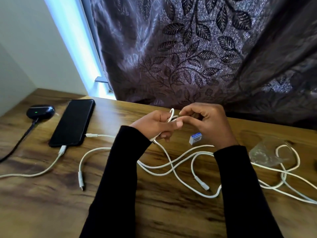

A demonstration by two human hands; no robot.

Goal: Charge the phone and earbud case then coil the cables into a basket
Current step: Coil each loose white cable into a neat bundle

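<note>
- Left hand (158, 124): raised above the desk (51, 203), fingers closed around a small loop of white cable (172, 115); the loop stands up past the fingertips.
- Right hand (208, 121): just beside the left, fingers curled, thumb and forefinger pinched at the same loop. Both hands meet on the cable.
- From the left hand the white cable drops to the desk and runs rightward into a loose tangle of white cables (188, 162) with several crossing strands; which strand belongs to which cable cannot be told.
- Free connector ends lie on the desk: one at lower left (81, 177), one near the right forearm (202, 182), one just right of the phone (91, 135).
- Phone (72, 121): flat, screen dark, far left part of the desk; a white plug (62, 149) sits in its near end.
- Earbud case (40, 111): dark, left of the phone, green light on, a dark cable (22, 136) attached.
- Small grey-blue box (195, 138) beside the right wrist; crumpled clear plastic (267, 152) further right.
- Dark leaf-patterned curtain (197, 57) hangs behind the desk.
</note>
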